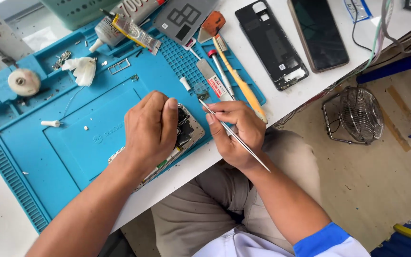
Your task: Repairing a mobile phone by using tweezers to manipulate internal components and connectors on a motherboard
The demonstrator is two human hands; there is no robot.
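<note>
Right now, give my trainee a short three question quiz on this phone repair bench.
1. True or false: the right hand holds metal tweezers.
2. What does the left hand press on? A) opened phone B) small desk fan C) glue tube
3. What colour is the work mat?

Key: 1 true. 2 A. 3 blue.

Wire fan (360,114), glue tube (104,29), toothbrush (238,78)

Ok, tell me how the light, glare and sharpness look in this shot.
Head view: bright, even light with soft shadows under the left hand; sharp focus on the tweezers in the right hand; mild glare on the dark phone screen; wide-angle stretching at the edges.
</note>
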